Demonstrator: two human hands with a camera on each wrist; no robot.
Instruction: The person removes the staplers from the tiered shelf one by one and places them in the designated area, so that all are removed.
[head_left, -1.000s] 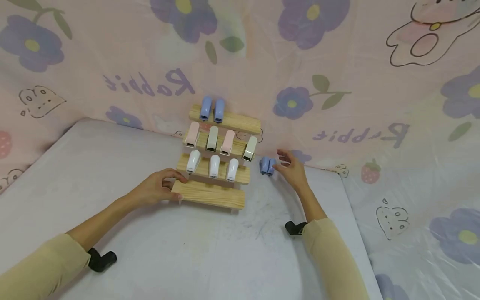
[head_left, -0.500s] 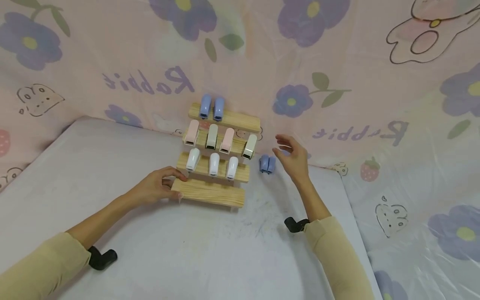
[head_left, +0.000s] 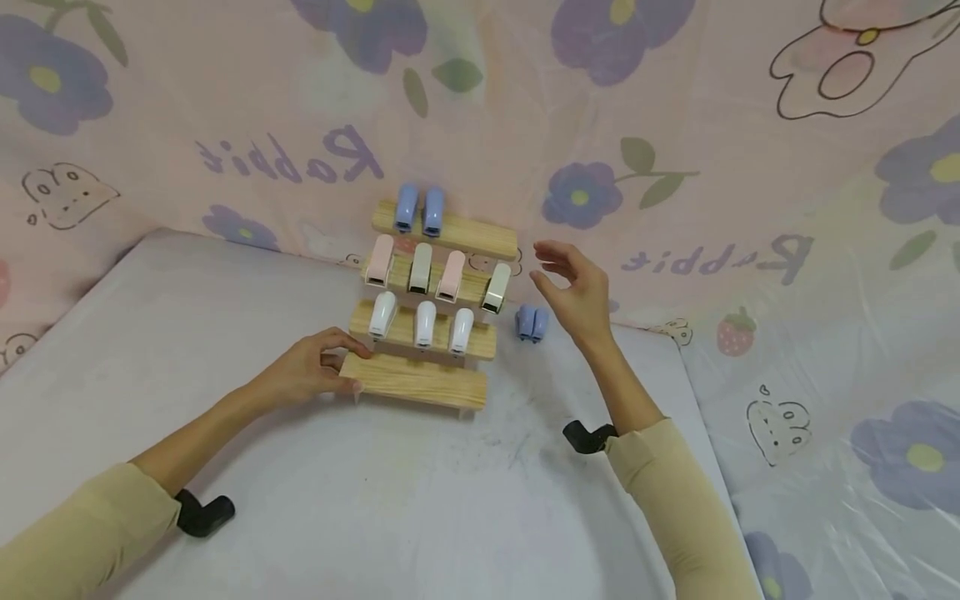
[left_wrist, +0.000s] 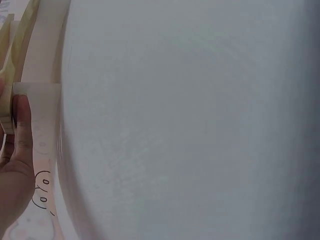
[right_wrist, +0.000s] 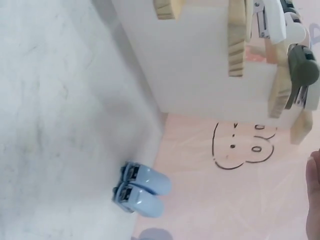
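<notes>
A tiered wooden display stand (head_left: 416,383) stands at the back of the table. My left hand (head_left: 300,371) pinches the left end of its lowest plank; in the left wrist view the thumb (left_wrist: 22,120) lies against that plank. Two blue staplers (head_left: 432,211) sit at the left of the top tier. Pink staplers (head_left: 381,260) alternate with pale green ones (head_left: 497,287) below, and three white staplers (head_left: 425,323) occupy the third tier. My right hand (head_left: 577,292) hovers right of the stand, fingers loosely bent, holding nothing. Beneath it, two more blue staplers (right_wrist: 145,192) stand side by side on the table.
A white-covered table (head_left: 337,500) extends in front of the stand. Close behind hangs a pink printed curtain (head_left: 487,125), which also runs down the right side. A black angled piece (head_left: 204,514) shows at each sleeve cuff.
My right hand has drawn away from the two blue staplers on the table and risen toward the upper tiers. The left hand keeps its place on the lowest plank.
</notes>
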